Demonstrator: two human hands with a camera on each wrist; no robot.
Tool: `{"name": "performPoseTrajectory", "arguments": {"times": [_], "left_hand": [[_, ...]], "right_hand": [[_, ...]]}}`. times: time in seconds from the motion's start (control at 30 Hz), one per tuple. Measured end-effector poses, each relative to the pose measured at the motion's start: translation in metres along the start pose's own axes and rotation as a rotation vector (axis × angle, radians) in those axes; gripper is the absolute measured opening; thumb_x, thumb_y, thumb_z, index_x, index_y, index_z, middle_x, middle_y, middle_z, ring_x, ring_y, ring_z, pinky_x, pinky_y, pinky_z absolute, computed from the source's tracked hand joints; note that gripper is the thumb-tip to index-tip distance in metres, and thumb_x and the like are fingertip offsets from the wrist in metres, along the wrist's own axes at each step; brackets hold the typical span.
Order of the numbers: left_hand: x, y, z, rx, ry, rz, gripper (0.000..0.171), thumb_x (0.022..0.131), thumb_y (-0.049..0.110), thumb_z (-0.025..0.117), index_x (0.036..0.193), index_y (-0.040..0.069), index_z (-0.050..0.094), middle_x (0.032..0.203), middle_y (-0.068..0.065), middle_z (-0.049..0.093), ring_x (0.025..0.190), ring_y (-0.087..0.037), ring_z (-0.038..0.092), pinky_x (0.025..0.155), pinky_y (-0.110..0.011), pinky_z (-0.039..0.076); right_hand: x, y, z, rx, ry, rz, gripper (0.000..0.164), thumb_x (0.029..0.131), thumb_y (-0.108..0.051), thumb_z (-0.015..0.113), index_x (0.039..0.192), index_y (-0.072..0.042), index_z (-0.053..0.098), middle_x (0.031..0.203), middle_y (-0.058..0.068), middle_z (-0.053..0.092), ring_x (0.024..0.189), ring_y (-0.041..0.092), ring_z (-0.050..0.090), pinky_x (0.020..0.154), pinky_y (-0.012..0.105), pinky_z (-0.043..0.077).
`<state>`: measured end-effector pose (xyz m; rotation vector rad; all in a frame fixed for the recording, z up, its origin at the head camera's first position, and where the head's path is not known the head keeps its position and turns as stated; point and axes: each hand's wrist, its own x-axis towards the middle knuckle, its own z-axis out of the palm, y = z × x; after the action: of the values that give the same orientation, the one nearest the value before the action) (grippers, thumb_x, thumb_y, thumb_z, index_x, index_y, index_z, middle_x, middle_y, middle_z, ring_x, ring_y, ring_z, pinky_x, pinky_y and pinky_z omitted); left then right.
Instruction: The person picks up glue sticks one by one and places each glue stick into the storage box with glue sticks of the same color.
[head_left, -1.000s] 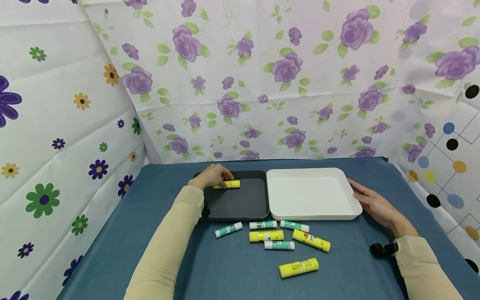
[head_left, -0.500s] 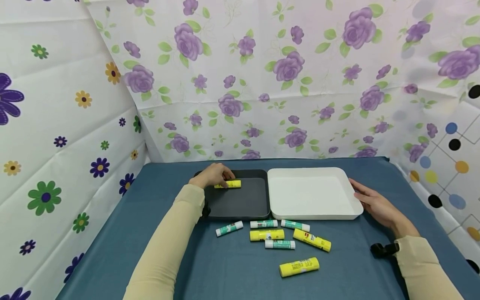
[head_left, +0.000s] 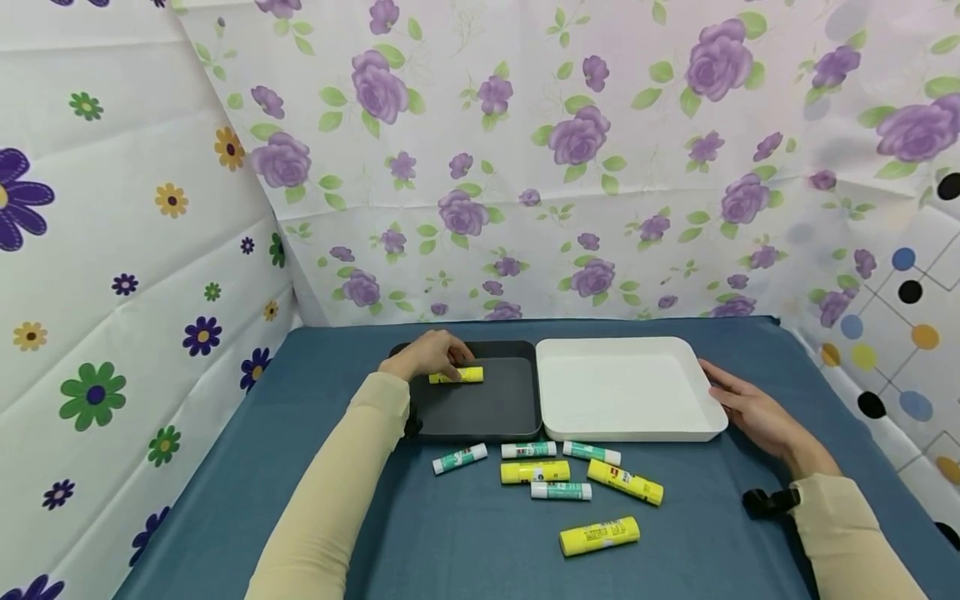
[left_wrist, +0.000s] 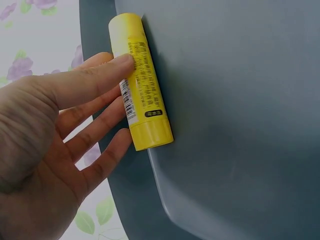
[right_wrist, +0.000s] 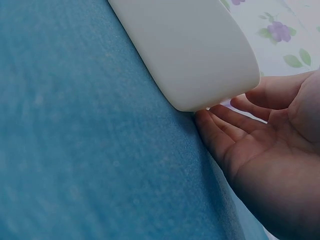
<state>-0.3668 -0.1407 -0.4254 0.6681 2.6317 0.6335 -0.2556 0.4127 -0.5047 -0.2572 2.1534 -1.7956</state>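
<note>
A yellow glue stick [left_wrist: 142,85] lies along the far side of the dark grey tray [head_left: 487,412]. My left hand [head_left: 429,354] pinches it, with the thumb on its label and the other fingers at its far side. The white tray [head_left: 626,387] stands right beside the grey one. At its right end my right hand [right_wrist: 270,140] touches the wall with fairly straight fingers, the fingertips by the lower edge. Part of the glue stick is hidden by my left hand in the head view.
In front of the trays lie several green-and-white glue sticks [head_left: 460,459] and three more yellow ones, a yellow glue stick [head_left: 600,537] being nearest. A blue cloth [head_left: 435,542] covers the table. Flowered sheets [head_left: 480,167] hang behind and at the sides.
</note>
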Motion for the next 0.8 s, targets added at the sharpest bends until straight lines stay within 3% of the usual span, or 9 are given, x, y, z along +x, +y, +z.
{"name": "performPoseTrajectory", "arguments": {"times": [0.8], "left_hand": [[-0.0085, 0.0033, -0.0006, -0.003, 0.001, 0.045, 0.038, 0.095, 0.012, 0.078, 0.132, 0.01, 0.073, 0.122, -0.008, 0.071, 0.112, -0.024, 0.066, 0.095, -0.04, 0.057]], "right_hand": [[-0.0002, -0.0011, 0.0008, -0.019, 0.006, -0.003, 0.074, 0.114, -0.032, 0.045, 0.168, -0.013, -0.002, 0.172, 0.018, -0.013, 0.156, 0.043, -0.011, 0.095, 0.005, 0.039]]}}
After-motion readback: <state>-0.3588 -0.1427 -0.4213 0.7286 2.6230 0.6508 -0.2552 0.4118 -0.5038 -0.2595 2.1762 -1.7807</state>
